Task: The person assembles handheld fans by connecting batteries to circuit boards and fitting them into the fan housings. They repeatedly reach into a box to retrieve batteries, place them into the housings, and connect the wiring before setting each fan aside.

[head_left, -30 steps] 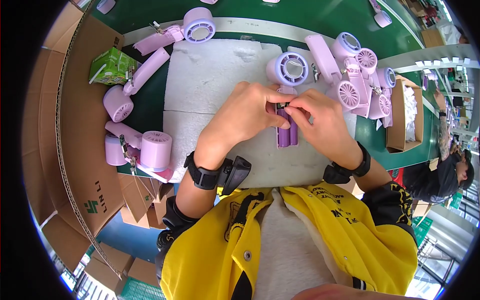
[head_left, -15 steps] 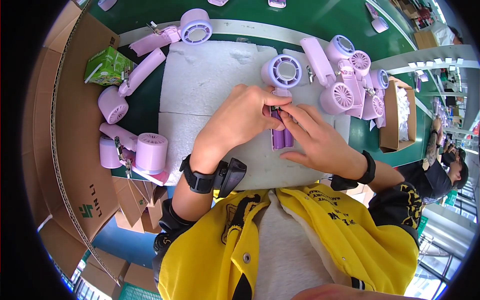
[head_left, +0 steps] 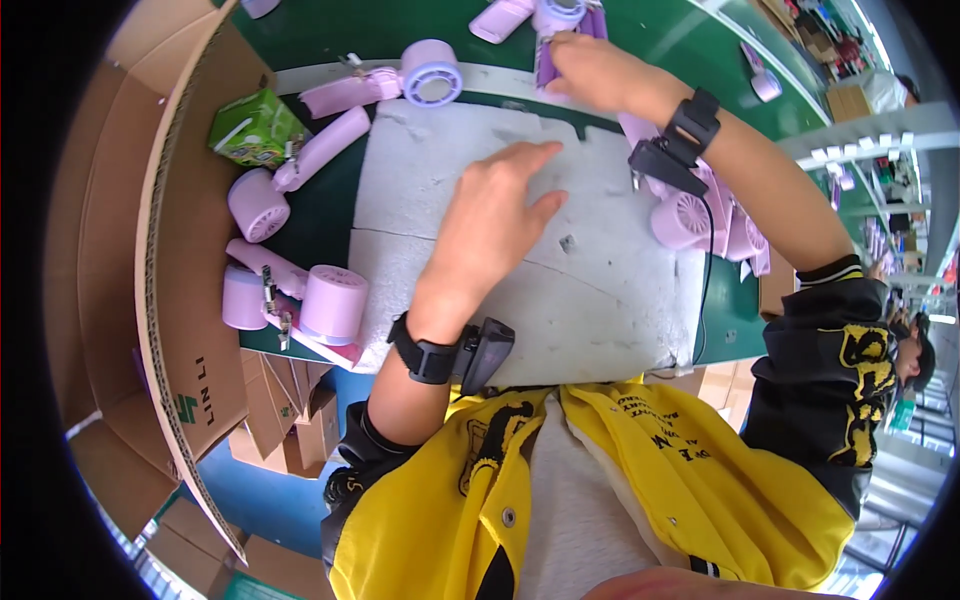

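Note:
My left hand [head_left: 492, 215] hovers over the white foam sheet [head_left: 420, 160], its fingers apart and nothing in them. At the far side of the bench, my right hand [head_left: 600, 75] is closed on a lilac handheld fan with an opened handle [head_left: 545, 66], where dark purple cells show. The fan's round head points away from me, partly cut off by the upper edge. Close beside it lies another lilac fan piece [head_left: 502, 18]. My right fingertips are partly hidden behind the hand.
Several lilac fans with exposed circuit boards lie at the left, among them one fan [head_left: 333, 305]. More fans [head_left: 682, 218] are piled at the right, partly under my right forearm. A green packet [head_left: 258, 130] stands beside a tall cardboard box [head_left: 190, 300]. A cable [head_left: 709, 290] hangs from my right wrist.
My right hand has carried the fan from the middle of the foam to the far side of the bench. My left hand has let go and opened.

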A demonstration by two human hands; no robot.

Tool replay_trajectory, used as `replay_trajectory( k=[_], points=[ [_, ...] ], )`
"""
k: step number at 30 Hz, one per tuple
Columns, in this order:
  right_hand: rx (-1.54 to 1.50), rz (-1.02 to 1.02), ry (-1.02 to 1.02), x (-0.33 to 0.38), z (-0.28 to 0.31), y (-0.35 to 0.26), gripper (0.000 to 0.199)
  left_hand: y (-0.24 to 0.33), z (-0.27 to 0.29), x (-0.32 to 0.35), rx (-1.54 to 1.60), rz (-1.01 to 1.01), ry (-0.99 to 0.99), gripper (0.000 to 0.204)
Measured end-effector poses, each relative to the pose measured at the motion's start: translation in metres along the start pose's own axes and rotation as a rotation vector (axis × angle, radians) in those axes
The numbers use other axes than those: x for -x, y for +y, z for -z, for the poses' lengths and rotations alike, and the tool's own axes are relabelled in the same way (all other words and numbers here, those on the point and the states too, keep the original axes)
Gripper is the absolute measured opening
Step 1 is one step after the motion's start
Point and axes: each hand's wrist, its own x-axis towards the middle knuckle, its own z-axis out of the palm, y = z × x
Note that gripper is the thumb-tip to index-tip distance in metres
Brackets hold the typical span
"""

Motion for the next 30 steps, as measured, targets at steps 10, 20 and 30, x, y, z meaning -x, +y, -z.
replay_trajectory(
  k=[10,20,30],
  points=[
    [0.191,-0.394,0.090,-0.054,-0.015,0.070,0.037,0.002,-0.008,0.004,0.022,0.029,-0.032,0.032],
    [0.047,-0.522,0.091,-0.065,-0.028,0.078,0.043,0.004,-0.017,0.000,0.000,0.000,-0.030,0.028],
    [-0.583,-0.399,-0.177,0.071,0.061,-0.065,0.013,0.015,-0.011,-0.002,0.038,0.269,0.167,0.028]
  ],
)
